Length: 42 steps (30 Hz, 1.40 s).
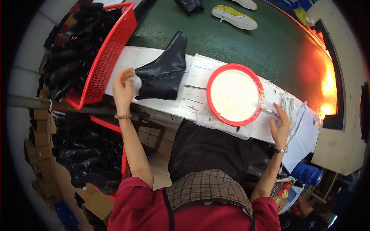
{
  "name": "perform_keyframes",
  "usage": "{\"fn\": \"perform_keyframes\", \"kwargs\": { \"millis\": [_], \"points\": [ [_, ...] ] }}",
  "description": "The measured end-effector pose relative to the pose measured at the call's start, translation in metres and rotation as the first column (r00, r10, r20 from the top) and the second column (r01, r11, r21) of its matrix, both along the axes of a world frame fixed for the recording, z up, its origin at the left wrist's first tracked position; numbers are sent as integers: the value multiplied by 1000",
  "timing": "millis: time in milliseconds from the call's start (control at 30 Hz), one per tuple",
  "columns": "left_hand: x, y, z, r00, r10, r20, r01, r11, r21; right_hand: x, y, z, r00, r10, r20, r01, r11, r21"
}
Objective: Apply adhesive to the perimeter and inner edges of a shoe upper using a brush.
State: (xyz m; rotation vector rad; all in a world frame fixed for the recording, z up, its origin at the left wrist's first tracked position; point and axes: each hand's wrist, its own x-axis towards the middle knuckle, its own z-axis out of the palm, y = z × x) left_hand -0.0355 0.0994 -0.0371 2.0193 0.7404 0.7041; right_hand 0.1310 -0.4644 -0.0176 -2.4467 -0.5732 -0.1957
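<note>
A black ankle boot (165,73) lies on its side on the white bench board, its toe pointing away and its shaft opening to the left. Beside that opening is my left hand (124,84), fingers loosely bent and apart from the thumb. A blurred whitish patch shows between hand and boot; I cannot tell what it is. A red bowl (212,109) of cream-coloured liquid stands in front of me. A brush (268,110) rests at its right rim. My right hand (282,125) is by the brush handle, thumb and forefinger apart on either side of it.
A red basket (111,50) full of black boots stands at left, with more black boots (92,158) lower down. On the green surface (216,42) lie a yellow shoe (235,17) and a black boot part (189,5). An orange glow (327,86), cloths (291,106) and a blue bottle (306,174) are at right.
</note>
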Motion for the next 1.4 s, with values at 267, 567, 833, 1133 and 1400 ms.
{"fn": "perform_keyframes", "kwargs": {
  "millis": [267, 567, 833, 1133, 1400],
  "points": [
    [103, -85, 44, 965, -260, -36, 245, 842, 481, 4, -3, -5, 993, -95, 67, 96, 995, -12],
    [138, -78, 29, 855, -132, -501, 357, 851, 386, -15, 33, 50, 994, -72, 86, 74, 997, -22],
    [71, -113, 123, 881, -464, -90, 440, 874, -207, -16, 35, 55, 976, 54, 211, -8, 976, -217],
    [45, -176, 139, 738, -675, 22, 451, 468, -760, -4, 44, 69, 995, 51, -91, -30, 976, 214],
    [43, -196, 148, 632, -752, 187, 506, 217, -835, 13, 84, 95, 879, 409, 244, -466, 843, 267]
  ]
}}
